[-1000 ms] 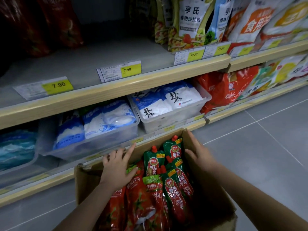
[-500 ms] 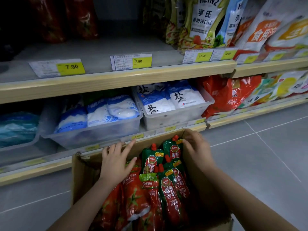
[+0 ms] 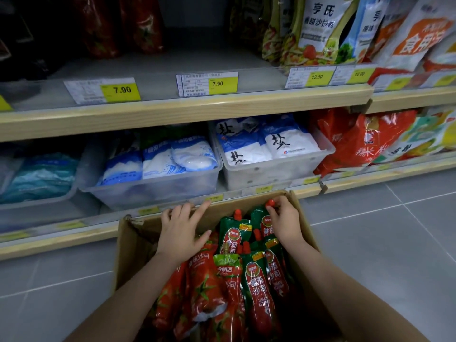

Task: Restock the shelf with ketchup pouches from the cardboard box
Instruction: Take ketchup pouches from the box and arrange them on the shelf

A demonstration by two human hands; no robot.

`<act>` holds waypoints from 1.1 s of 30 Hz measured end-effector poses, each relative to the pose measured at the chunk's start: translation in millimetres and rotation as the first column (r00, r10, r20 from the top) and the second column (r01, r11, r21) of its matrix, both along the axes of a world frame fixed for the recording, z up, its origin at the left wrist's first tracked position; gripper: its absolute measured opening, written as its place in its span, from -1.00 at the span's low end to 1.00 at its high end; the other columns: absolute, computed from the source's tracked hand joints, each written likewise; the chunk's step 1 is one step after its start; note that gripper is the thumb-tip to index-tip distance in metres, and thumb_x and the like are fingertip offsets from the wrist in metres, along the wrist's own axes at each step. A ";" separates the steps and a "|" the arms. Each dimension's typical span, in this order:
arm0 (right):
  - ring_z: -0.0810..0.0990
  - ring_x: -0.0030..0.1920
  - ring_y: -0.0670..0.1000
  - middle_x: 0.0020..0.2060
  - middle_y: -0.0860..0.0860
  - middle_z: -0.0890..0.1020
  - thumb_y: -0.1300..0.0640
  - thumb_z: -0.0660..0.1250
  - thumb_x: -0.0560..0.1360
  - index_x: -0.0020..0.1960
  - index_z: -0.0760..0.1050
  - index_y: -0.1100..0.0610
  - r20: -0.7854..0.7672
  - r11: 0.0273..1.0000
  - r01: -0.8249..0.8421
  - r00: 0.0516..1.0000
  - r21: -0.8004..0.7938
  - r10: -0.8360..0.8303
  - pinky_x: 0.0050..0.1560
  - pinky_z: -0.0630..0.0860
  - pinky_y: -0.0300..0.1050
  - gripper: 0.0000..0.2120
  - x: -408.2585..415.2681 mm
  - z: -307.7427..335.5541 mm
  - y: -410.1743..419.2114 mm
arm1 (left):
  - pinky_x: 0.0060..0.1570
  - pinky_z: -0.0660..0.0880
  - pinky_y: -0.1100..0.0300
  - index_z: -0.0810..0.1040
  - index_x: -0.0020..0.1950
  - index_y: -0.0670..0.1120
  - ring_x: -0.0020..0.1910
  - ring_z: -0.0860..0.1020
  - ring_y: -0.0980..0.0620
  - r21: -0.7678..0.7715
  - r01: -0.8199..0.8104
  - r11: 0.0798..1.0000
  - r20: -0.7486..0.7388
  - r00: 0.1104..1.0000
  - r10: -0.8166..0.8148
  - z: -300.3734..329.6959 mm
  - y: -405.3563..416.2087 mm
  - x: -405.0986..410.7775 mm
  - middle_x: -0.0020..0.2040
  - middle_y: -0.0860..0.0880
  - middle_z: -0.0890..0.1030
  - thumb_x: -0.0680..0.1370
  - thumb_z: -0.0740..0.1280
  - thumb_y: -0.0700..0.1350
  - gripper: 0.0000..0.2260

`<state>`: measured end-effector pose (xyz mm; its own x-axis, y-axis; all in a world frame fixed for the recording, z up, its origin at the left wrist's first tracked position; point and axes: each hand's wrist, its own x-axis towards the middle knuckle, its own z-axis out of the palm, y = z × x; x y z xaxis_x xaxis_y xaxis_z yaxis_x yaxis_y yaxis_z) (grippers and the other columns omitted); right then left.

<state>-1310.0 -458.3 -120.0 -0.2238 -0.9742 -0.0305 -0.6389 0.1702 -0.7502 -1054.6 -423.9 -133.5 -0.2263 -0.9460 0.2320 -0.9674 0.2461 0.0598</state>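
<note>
Pouches [image 3: 256,280] fill the box [image 3: 133,243] at 6 o'clock below the shelf [image 3: 187,112]. Right hand [image 3: 286,222] pinches one pouch's red cap [image 3: 271,202]; left hand [image 3: 180,230], fingers straight, rests on pouches.

We are reaching both bare forearms forward and down, side by side. Our left hand [image 3: 181,230] is lying flat with fingers spread, while our right hand [image 3: 283,218] is curling its fingertips [image 3: 276,202] into a pinch.
</note>
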 end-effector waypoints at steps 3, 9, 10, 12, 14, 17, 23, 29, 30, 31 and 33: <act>0.57 -0.14 -0.02 -0.16 -0.01 0.60 0.18 0.30 0.50 -0.05 0.50 0.15 -0.025 0.997 -0.056 0.998 -0.056 0.054 -0.05 0.53 -0.12 -0.95 -7.4 12.1 6.6 | 0.10 0.35 -0.13 0.21 0.42 0.13 0.05 0.48 -0.07 0.033 0.019 0.999 -0.014 1.000 -0.018 6.2 1.5 1.5 0.06 -0.03 0.50 0.38 0.32 0.23 -0.34; 0.58 -0.08 0.05 -0.13 0.05 0.60 0.13 0.30 0.50 -0.06 0.46 0.09 -0.035 0.984 -0.167 0.986 -0.055 0.166 -0.05 0.57 0.05 -0.95 -18.7 61.9 23.9 | 0.34 0.08 -0.12 0.04 0.48 0.22 0.35 0.25 0.00 0.326 0.019 0.945 -0.129 0.991 0.025 28.6 -3.4 1.1 0.35 0.01 0.33 0.46 0.19 0.28 -0.37; 0.59 -0.09 0.04 -0.15 0.05 0.60 0.13 0.30 0.51 -0.07 0.45 0.09 -0.002 0.982 -0.179 0.984 -0.065 0.179 -0.06 0.58 0.00 -0.96 -20.0 73.6 24.8 | 0.36 0.10 -0.12 0.06 0.48 0.21 0.37 0.23 0.00 0.374 0.035 0.927 -0.158 0.987 0.027 35.2 -6.1 0.2 0.38 0.02 0.31 0.47 0.20 0.28 -0.37; 0.57 -0.16 -0.02 -0.24 -0.01 0.58 0.14 0.29 0.52 -0.08 0.44 0.12 0.026 0.973 -0.190 0.981 -0.130 0.195 -0.15 0.55 -0.25 -0.95 -21.1 100.8 22.9 | 0.37 0.21 -0.07 0.13 0.47 0.18 0.38 0.24 0.02 0.435 0.099 0.895 -0.250 0.968 0.015 51.3 -10.6 -3.5 0.41 0.03 0.30 0.46 0.25 0.26 -0.37; 0.52 -0.24 -0.13 -0.29 -0.10 0.54 0.15 0.29 0.52 -0.08 0.44 0.12 0.023 0.959 -0.209 0.976 -0.194 0.217 -0.28 0.44 -0.45 -0.95 -20.0 133.6 18.9 | 0.31 0.31 0.04 0.18 0.46 0.15 0.34 0.29 0.05 0.436 0.176 0.882 -0.358 0.934 -0.010 72.7 -15.6 -14.0 0.38 0.04 0.34 0.42 0.31 0.25 -0.34; 0.52 -0.22 -0.14 -0.26 -0.09 0.54 0.14 0.29 0.52 -0.08 0.44 0.13 0.057 0.938 -0.285 0.952 -0.197 0.301 -0.30 0.43 -0.41 -0.94 -17.8 177.4 11.6 | 0.31 0.34 0.05 0.18 0.46 0.13 0.33 0.33 0.08 0.425 0.290 0.857 -0.484 0.873 -0.056 112.3 -24.1 -42.7 0.39 0.06 0.33 0.33 0.39 0.27 -0.23; 0.53 -0.33 -0.20 -0.33 -0.07 0.57 0.18 0.30 0.52 -0.15 0.44 0.15 0.224 0.916 -0.333 0.897 -0.224 0.381 -0.35 0.41 -0.40 -0.92 -8.3 242.6 -0.7 | 0.15 0.50 0.11 0.40 0.19 0.08 0.09 0.53 0.15 0.484 0.383 0.787 -0.711 0.697 0.098 163.1 -32.6 -92.0 0.12 0.08 0.57 0.23 0.55 0.10 -0.40; 0.54 -0.14 -0.24 -0.15 -0.14 0.61 0.03 0.51 0.30 0.01 0.56 0.08 0.096 0.915 -0.321 0.931 -0.242 0.352 -0.17 0.44 -0.43 -0.68 -18.3 253.0 -6.9 | -0.04 0.51 0.31 0.49 0.01 0.10 -0.04 0.57 0.21 0.419 0.374 0.828 -0.785 0.607 0.123 163.0 -33.5 -97.9 -0.08 0.14 0.60 0.27 0.56 -0.02 -0.61; 0.57 -0.10 -0.20 -0.12 -0.11 0.62 0.07 0.52 0.30 0.05 0.56 0.11 0.219 0.920 -0.339 0.900 -0.195 0.378 -0.12 0.50 -0.38 -0.65 -16.8 249.5 -5.9 | -0.09 0.50 0.38 0.50 0.00 0.10 -0.08 0.57 0.26 0.407 0.379 0.831 -0.788 0.605 0.110 165.2 -34.4 -98.8 -0.08 0.14 0.61 0.27 0.56 -0.03 -0.62; 0.61 -0.11 -0.14 -0.12 -0.06 0.66 0.13 0.52 0.31 0.04 0.58 0.15 0.337 0.917 -0.369 0.853 -0.152 0.399 -0.12 0.57 -0.30 -0.67 -14.8 243.5 -5.1 | -0.15 0.48 0.44 0.51 -0.01 0.10 -0.13 0.57 0.30 0.393 0.379 0.838 -0.791 0.604 0.098 167.7 -34.4 -100.4 -0.08 0.13 0.62 0.27 0.57 -0.03 -0.63; 0.67 -0.22 -0.05 -0.23 0.02 0.70 0.15 0.48 0.35 -0.05 0.61 0.23 0.428 0.929 -0.353 0.828 -0.106 0.364 -0.22 0.60 -0.26 -0.78 -8.9 236.5 -3.0 | -0.19 0.47 0.43 0.53 0.01 0.06 -0.14 0.57 0.28 0.379 0.366 0.850 -0.777 0.625 0.077 169.6 -33.2 -103.9 -0.08 0.13 0.62 0.25 0.57 0.00 -0.60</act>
